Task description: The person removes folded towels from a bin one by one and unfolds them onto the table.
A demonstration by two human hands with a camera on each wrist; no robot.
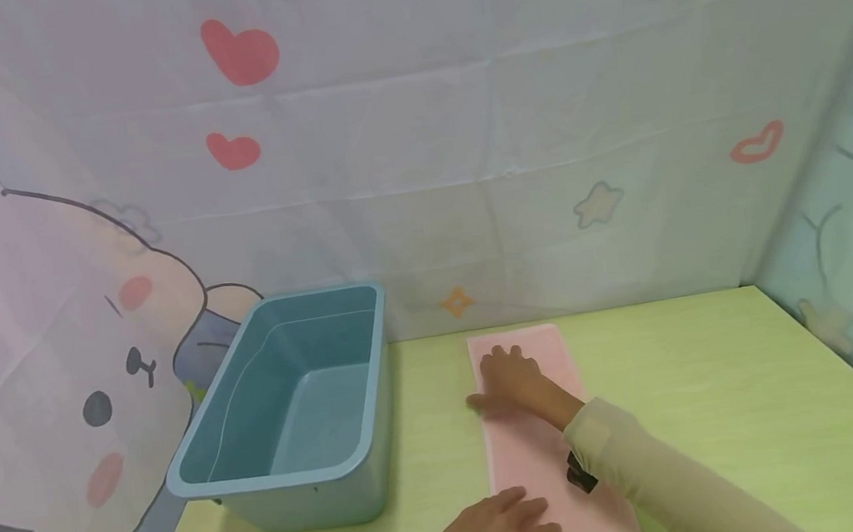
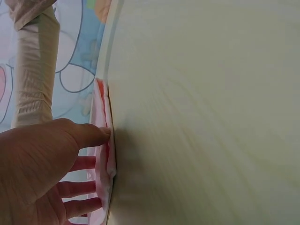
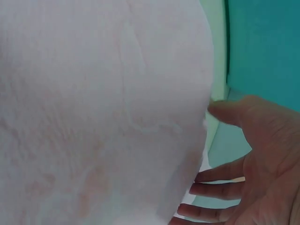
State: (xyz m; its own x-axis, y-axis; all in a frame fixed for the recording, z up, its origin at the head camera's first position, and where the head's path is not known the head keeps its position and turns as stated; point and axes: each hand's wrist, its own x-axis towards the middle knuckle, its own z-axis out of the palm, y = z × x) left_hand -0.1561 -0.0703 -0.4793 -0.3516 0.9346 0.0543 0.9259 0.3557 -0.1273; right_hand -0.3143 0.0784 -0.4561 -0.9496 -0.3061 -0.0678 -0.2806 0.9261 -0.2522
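A long folded pink cloth (image 1: 520,459) with pale edges lies flat on the green tabletop. My right hand (image 1: 514,380) presses on its far half with fingers spread, the thumb reaching past the left edge. At the near end my left hand (image 1: 492,528) rests on the cloth's left side with loosely extended fingers. In the left wrist view, the left thumb lies along the layered side of the cloth (image 2: 105,159). The right wrist view shows the cloth's pale surface (image 3: 93,93) filling the left, with the right hand's fingertips (image 3: 218,110) at its edge.
A blue-green plastic tub (image 1: 374,370) stands left of the cloth, with nothing seen inside. Behind the tabletop (image 1: 706,378) hangs a printed curtain (image 1: 416,133) with hearts and stars. A small black device (image 1: 581,472) sits under the right wrist.
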